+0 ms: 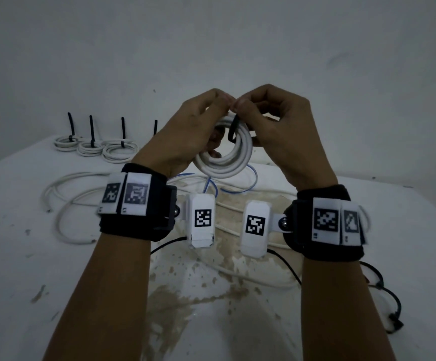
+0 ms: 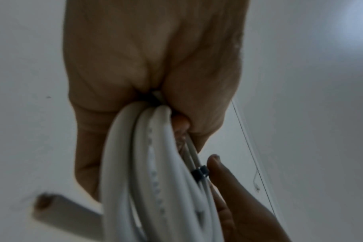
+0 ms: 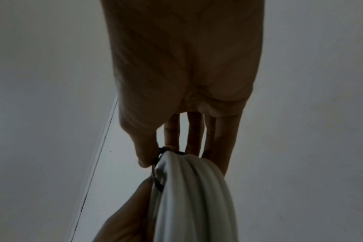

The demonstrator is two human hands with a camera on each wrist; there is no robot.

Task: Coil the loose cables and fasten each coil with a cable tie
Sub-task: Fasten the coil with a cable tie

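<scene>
A white table (image 1: 29,269), its paint scuffed and flaking toward the near edge, carries loose white cables (image 1: 63,201) and a thin blue wire (image 1: 211,187) sprawled across its middle. Along the far left edge lie three tied coils (image 1: 91,148), their black tie tails standing upright. Held up above the table, between both hands, is a white cable coil (image 1: 227,157). The left hand (image 1: 185,134) curls its fingers around the coil's strands. The right hand (image 1: 274,126) seems to pinch the black cable tie (image 1: 233,131) looped over the coil, thumb against forefinger, though the dim wrist views blur it.
</scene>
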